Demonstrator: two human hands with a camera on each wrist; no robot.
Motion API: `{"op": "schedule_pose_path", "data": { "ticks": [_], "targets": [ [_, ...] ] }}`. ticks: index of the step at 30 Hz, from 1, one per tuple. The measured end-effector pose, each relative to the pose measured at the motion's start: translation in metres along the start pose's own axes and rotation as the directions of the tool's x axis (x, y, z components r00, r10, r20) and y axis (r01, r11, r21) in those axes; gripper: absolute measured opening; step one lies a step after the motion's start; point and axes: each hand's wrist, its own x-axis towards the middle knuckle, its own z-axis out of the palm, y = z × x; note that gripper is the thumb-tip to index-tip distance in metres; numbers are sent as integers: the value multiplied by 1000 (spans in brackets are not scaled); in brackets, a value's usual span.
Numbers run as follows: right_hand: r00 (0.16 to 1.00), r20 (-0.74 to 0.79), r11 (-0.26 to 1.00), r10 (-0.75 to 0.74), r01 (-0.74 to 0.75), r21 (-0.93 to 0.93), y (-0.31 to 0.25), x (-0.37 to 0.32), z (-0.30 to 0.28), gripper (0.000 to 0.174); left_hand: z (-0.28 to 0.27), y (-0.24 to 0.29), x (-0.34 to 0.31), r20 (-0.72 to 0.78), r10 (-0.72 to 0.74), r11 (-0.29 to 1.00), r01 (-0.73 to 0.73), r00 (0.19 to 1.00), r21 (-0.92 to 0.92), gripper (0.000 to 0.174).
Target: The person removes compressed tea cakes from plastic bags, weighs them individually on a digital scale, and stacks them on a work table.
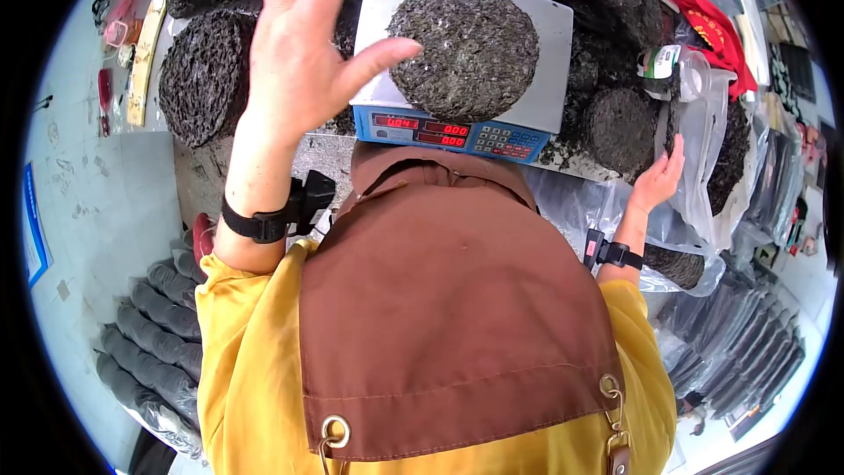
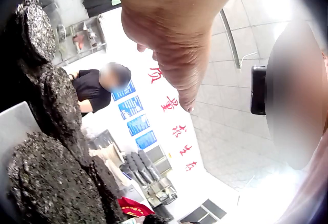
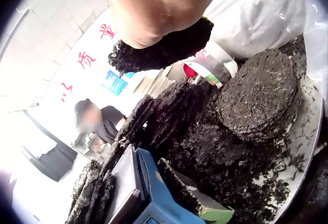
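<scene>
A round dark flaky disc (image 1: 464, 51) lies flat on the white plate of a blue digital scale (image 1: 457, 134) with lit red digits. My left hand (image 1: 303, 44) is raised at the scale's left side, fingers extended and thumb pointing over the disc's edge; it holds nothing. Off to the right, my right hand (image 1: 659, 180) is beside a plastic bag. In the right wrist view this hand (image 3: 159, 8) grips another dark disc (image 3: 164, 49), seen edge-on; its fingertips are hidden there. The left wrist view shows the left hand (image 2: 174, 34) above the discs.
Stacked dark discs (image 1: 207, 79) stand left of the scale and behind it. Another disc (image 1: 620, 132) and loose flakes lie to its right, near clear plastic bags (image 1: 703, 158) and a red cloth (image 1: 716, 35). A person in black (image 2: 92, 90) is across the room.
</scene>
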Motion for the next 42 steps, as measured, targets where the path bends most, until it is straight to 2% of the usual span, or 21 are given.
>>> {"op": "schedule_pose_path", "data": {
  "ticks": [8,10,11,14,15,16,18,22,26,28,29,30,32,35,36,37,38,39,40,41,42],
  "targets": [
    [999,31,997,6,-4,-73,8,-14,3,37,-2,0,-12,-9,-3,1000,3,1000,-17,80],
    [991,46,992,122,-120,-43,0,-11,0,37,-1,6,-7,51,-15,1000,16,999,-17,90],
    [991,40,990,130,-128,-50,-5,-9,-3,37,2,2,-16,209,-125,991,134,970,-29,95],
    [960,-35,959,279,-277,61,-34,10,-14,34,69,10,-44,535,-44,997,75,844,-36,93],
    [864,75,709,498,-455,539,-51,19,-16,32,95,4,-65,630,-32,999,28,776,17,88],
    [750,273,231,602,-492,840,-64,23,-16,30,112,-2,-76,715,-23,998,-29,699,61,82],
    [765,487,-267,422,-409,873,-73,25,-16,29,116,-4,-76,695,-9,998,-39,719,54,74],
    [757,542,-424,365,-383,820,-99,27,-15,34,126,-3,-78,698,-19,974,-145,716,175,64],
    [840,395,-293,373,-297,909,-147,27,-30,34,121,-14,-72,442,-122,992,105,889,63,55],
    [962,49,479,268,-178,859,-160,14,-24,34,90,-18,-54,212,-305,950,311,928,5,53],
    [987,-110,675,-119,162,720,-168,18,-20,35,85,-23,-55,128,-394,916,400,910,-27,52],
    [845,-179,688,-505,519,508,-179,24,-13,35,61,-41,-58,-129,-627,766,578,768,-283,32],
    [802,11,686,-597,504,524,-191,14,-3,39,51,-55,-66,-191,-833,548,724,520,-419,13],
    [510,432,665,-743,499,555,-198,-11,42,45,34,-60,-75,-350,-746,663,678,566,-317,23],
    [500,426,654,-754,509,559,-200,-3,35,45,24,-31,-52,-262,-777,629,690,573,-357,18],
    [597,427,721,-679,430,544,-199,5,22,48,19,-13,-41,-163,-802,587,709,575,-390,15],
    [690,425,781,-586,341,523,-199,15,10,51,19,-17,-42,-59,-766,526,570,641,-631,21],
    [766,536,500,-356,-328,801,-198,27,-8,48,21,-4,-11,-39,-12,993,8,999,-116,32],
    [668,722,-126,-178,-743,657,-195,45,-27,45,16,17,3,23,109,994,-109,994,-4,38],
    [649,744,-284,-161,-752,595,-189,64,-39,40,34,3,-6,139,150,965,-176,979,196,37],
    [603,781,-437,-163,-753,491,-189,74,-47,35,49,27,7,201,317,930,-345,927,126,38]
  ]
}}
